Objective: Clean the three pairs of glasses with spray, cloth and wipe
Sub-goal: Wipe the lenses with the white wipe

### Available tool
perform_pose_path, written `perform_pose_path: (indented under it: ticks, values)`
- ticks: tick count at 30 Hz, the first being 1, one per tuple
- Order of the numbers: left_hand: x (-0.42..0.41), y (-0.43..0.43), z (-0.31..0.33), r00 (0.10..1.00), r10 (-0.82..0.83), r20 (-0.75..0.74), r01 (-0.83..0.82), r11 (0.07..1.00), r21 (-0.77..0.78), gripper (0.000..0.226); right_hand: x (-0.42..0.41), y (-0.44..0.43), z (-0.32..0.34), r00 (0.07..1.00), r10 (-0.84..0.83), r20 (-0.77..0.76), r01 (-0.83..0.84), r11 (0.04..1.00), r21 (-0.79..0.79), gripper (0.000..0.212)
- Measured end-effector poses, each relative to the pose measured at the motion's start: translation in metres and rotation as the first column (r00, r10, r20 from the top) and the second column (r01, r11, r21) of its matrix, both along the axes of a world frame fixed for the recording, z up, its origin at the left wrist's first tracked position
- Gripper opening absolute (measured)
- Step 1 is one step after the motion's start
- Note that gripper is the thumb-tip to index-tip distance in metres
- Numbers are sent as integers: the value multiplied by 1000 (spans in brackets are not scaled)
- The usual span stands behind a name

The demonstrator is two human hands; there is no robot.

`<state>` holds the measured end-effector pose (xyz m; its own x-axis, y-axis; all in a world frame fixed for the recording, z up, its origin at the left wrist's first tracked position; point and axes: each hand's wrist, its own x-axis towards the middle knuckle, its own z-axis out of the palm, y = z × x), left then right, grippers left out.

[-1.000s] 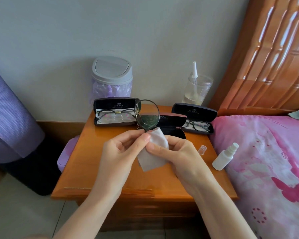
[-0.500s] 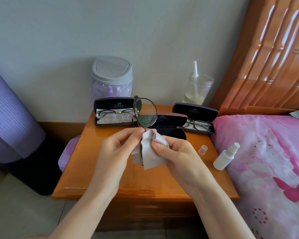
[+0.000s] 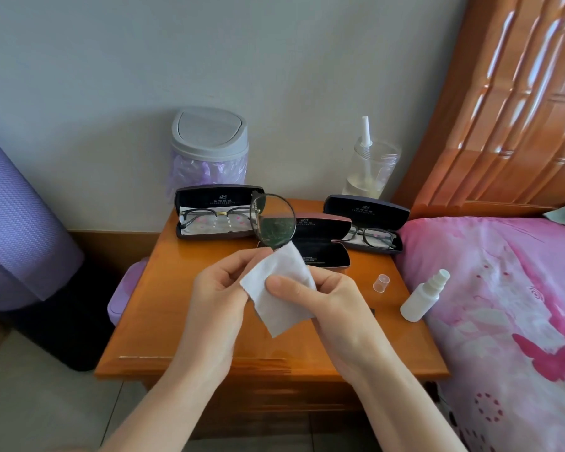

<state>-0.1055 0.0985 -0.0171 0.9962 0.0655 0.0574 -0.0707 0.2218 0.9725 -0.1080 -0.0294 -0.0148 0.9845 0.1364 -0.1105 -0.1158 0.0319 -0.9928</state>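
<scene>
White wipe (image 3: 279, 296) pinched in grip of right hand (image 3: 335, 309), glasses (image 3: 276, 225) above pinched by left hand (image 3: 216, 300)

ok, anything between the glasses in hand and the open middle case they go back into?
Nothing visible. The glasses are up in the left hand, the right hand holding the wipe against them. The middle case lies open just behind, tray apparently empty, only bare nightstand between.

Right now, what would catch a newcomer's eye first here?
At centre, the left hand holds round glasses upright while the right hand pinches a white wipe against them. Behind, three open cases lie on the wooden nightstand; a white spray bottle sits at its right edge.
</scene>
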Motion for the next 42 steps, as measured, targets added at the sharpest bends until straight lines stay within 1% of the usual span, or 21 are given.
perform_pose_path:
  ticks: [2,5,8,14,17,21,24,26,29,33,38,42]
  values:
    - [2,1,0,999,14,-34,-15,998,-54,18,-3,-1,1,1000,8,6,-7,998,-58,31]
    - [5,4,0,999,14,-31,-17,993,-117,21,-7,-3,2,999,32,-24,-34,995,-90,15]
    - [6,4,1,999,5,-35,-10,989,-150,22,-9,-6,2,999,26,-26,-29,993,-116,10]
    - [3,3,1,999,48,24,-45,995,-87,18,-7,0,2,999,-33,8,34,993,-111,18]
    - [3,2,-1,999,41,32,-40,999,-36,18,-4,6,2,998,-66,21,67,997,-45,23]
    - [2,1,-5,998,46,41,-48,998,49,19,-3,11,-1,991,-135,-18,136,989,65,36]
    - [1,0,-3,997,56,53,-59,996,64,16,-6,15,-5,983,-182,-36,185,978,93,38]
    - [0,0,-1,997,63,45,-65,997,47,15,-8,16,-5,979,-201,-40,204,972,113,38]
    - [-1,-1,-1,995,88,37,-89,996,26,15,-8,17,-4,985,-171,-16,171,981,90,38]
    - [-3,-2,-1,994,103,26,-103,995,2,15,-9,14,-2,995,-102,12,101,994,47,32]
    - [-3,-3,0,996,84,-3,-84,994,-65,18,-12,7,-2,999,-22,40,23,999,-24,17]
    - [0,0,-1,998,55,-35,-59,990,-132,20,-14,1,-5,999,-1,48,5,997,-80,26]
